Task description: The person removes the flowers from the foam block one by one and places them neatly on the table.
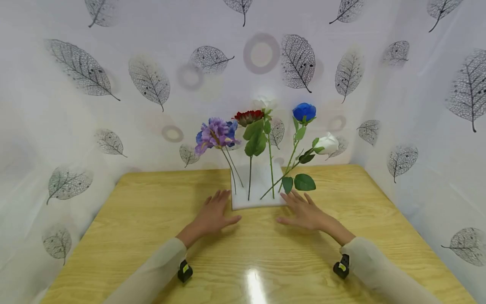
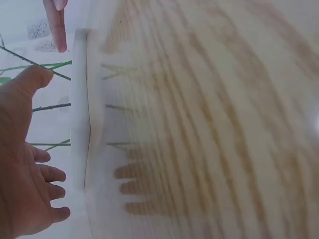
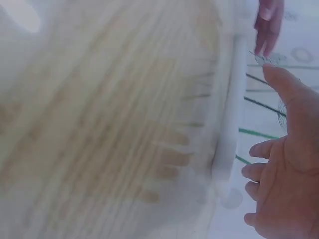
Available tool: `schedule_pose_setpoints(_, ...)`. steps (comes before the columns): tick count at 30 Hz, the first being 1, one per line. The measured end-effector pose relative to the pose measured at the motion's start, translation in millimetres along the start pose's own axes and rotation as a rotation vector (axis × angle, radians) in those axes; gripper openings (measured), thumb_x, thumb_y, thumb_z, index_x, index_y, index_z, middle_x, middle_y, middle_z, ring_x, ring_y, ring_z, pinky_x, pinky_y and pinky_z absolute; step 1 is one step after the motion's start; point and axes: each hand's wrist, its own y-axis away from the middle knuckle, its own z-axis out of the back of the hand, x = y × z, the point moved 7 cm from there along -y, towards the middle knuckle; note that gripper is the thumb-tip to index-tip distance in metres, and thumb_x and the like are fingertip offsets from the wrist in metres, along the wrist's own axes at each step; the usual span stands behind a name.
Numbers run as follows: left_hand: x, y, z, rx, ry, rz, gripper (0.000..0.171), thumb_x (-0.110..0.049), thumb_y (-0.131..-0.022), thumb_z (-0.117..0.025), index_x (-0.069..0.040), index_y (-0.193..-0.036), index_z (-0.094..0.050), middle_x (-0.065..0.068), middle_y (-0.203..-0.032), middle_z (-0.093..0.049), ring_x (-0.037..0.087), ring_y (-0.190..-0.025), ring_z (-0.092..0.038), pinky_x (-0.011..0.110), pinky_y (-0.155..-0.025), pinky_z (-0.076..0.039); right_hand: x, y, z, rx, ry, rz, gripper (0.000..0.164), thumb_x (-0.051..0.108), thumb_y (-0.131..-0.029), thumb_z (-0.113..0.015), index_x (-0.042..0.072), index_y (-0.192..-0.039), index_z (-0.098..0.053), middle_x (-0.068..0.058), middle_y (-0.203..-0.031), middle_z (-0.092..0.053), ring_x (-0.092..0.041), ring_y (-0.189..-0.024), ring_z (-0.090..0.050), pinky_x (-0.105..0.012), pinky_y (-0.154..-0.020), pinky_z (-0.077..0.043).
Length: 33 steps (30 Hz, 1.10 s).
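Several artificial flowers stand with their stems in a white foam block [image 1: 243,203] at the table's back edge. They are a purple iris [image 1: 216,134] with blue petals behind it, a red flower [image 1: 247,117], a white flower [image 1: 264,104], a blue rose [image 1: 304,112] and a white rose [image 1: 327,143] leaning right. My left hand [image 1: 214,215] spreads its fingers beside the block's left side, holding nothing. My right hand [image 1: 303,213], fingers also spread, is at the block's right front corner, its fingertips just below the white rose's leaves [image 1: 305,182]. In both wrist views the palms face the block.
The wooden table [image 1: 152,236] reflects a bright light near its front. A pale curtain [image 1: 159,25] printed with dark leaves surrounds the back and sides. Each sleeve carries a small black device, one at the left wrist [image 1: 184,271] and one at the right wrist [image 1: 341,267].
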Motion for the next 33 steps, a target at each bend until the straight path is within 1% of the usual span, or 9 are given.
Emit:
schedule_pose_setpoints(4, 7.0, -5.1, -0.9, 0.004, 0.039, 0.048, 0.099, -0.059, -0.093, -0.065, -0.001, -0.161, -0.022, 0.021, -0.165, -0.028, 0.041, -0.155, -0.022, 0.056, -0.127, -0.019, -5, -5, 9, -0.032, -0.043, 0.000, 0.098, 0.056, -0.095, -0.066, -0.001, -0.161, -0.021, -0.029, -0.158, -0.037, -0.049, -0.152, -0.023, -0.075, -0.118, -0.012)
schedule_pose_setpoints(7, 10.8, -9.3, -2.2, 0.009, 0.103, 0.083, 0.099, -0.054, -0.092, -0.068, 0.000, -0.161, -0.022, 0.022, -0.165, -0.029, 0.041, -0.154, -0.024, 0.055, -0.127, -0.020, -9, -11, 14, -0.051, -0.049, 0.019, 0.104, 0.048, -0.094, -0.070, -0.011, -0.158, -0.014, -0.033, -0.120, -0.065, -0.050, -0.124, -0.056, -0.065, -0.104, -0.042)
schedule_pose_setpoints(9, 13.3, -12.7, -4.4, 0.015, 0.134, 0.104, 0.099, -0.053, -0.092, -0.070, -0.001, -0.161, -0.022, 0.024, -0.165, -0.029, 0.042, -0.154, -0.026, 0.055, -0.127, -0.021, -14, -16, 14, -0.058, -0.069, 0.024, 0.107, 0.044, -0.095, -0.071, -0.017, -0.156, -0.009, -0.030, -0.100, -0.068, -0.045, -0.104, -0.065, -0.056, -0.090, -0.051)
schedule_pose_setpoints(11, 15.8, -16.3, -7.3, 0.022, 0.161, 0.123, 0.099, -0.051, -0.092, -0.070, -0.001, -0.162, -0.021, 0.024, -0.165, -0.028, 0.043, -0.153, -0.027, 0.055, -0.126, -0.023, -18, -22, 13, -0.063, -0.115, 0.029, 0.105, 0.039, -0.095, -0.072, -0.016, -0.157, -0.005, -0.033, -0.105, -0.067, -0.043, -0.102, -0.065, -0.053, -0.086, -0.052)
schedule_pose_setpoints(12, 16.9, -18.3, -8.9, 0.025, 0.170, 0.130, 0.099, -0.051, -0.092, -0.070, -0.001, -0.162, -0.021, 0.024, -0.165, -0.028, 0.043, -0.152, -0.028, 0.055, -0.126, -0.023, -21, -25, 12, -0.065, -0.155, 0.029, 0.104, 0.036, -0.096, -0.072, -0.013, -0.158, -0.005, -0.037, -0.122, -0.062, -0.044, -0.107, -0.063, -0.053, -0.089, -0.051)
schedule_pose_setpoints(16, 19.3, -26.1, -13.6, 0.033, 0.208, 0.136, 0.093, -0.045, -0.095, -0.068, 0.002, -0.161, -0.021, 0.023, -0.165, -0.027, 0.042, -0.152, -0.029, 0.052, -0.126, -0.026, -28, -34, 9, -0.072, -0.251, 0.032, 0.094, 0.029, -0.096, -0.073, -0.003, -0.161, -0.013, -0.036, -0.158, -0.032, -0.053, -0.140, -0.041, -0.064, -0.113, -0.037)
schedule_pose_setpoints(22, 15.2, -32.7, -14.5, 0.009, 0.238, 0.098, 0.079, -0.033, -0.098, -0.068, 0.005, -0.157, -0.031, 0.023, -0.160, -0.038, 0.041, -0.147, -0.039, 0.050, -0.123, -0.033, -42, -41, 0, -0.012, -0.299, -0.111, 0.084, 0.036, -0.097, -0.070, -0.004, -0.158, -0.029, -0.036, -0.143, -0.052, -0.046, -0.129, -0.054, -0.059, -0.105, -0.046)
schedule_pose_setpoints(30, 9.1, -33.8, -11.5, -0.009, 0.232, 0.111, 0.073, -0.029, -0.097, -0.070, 0.003, -0.154, -0.038, 0.022, -0.156, -0.045, 0.041, -0.143, -0.045, 0.050, -0.120, -0.037, -35, -39, 4, -0.050, -0.266, -0.116, 0.056, 0.027, -0.098, -0.070, -0.009, -0.136, -0.049, -0.019, -0.098, -0.063, -0.026, -0.087, -0.054, -0.035, -0.073, -0.044)
schedule_pose_setpoints(33, 6.1, -34.5, -11.9, -0.007, 0.236, 0.109, 0.073, -0.029, -0.097, -0.070, 0.002, -0.155, -0.038, 0.021, -0.156, -0.045, 0.040, -0.144, -0.044, 0.050, -0.121, -0.036, -30, -35, 9, -0.071, -0.267, -0.106, 0.060, 0.024, -0.097, -0.071, -0.011, -0.141, -0.047, -0.019, -0.099, -0.066, -0.024, -0.085, -0.055, -0.032, -0.072, -0.044)
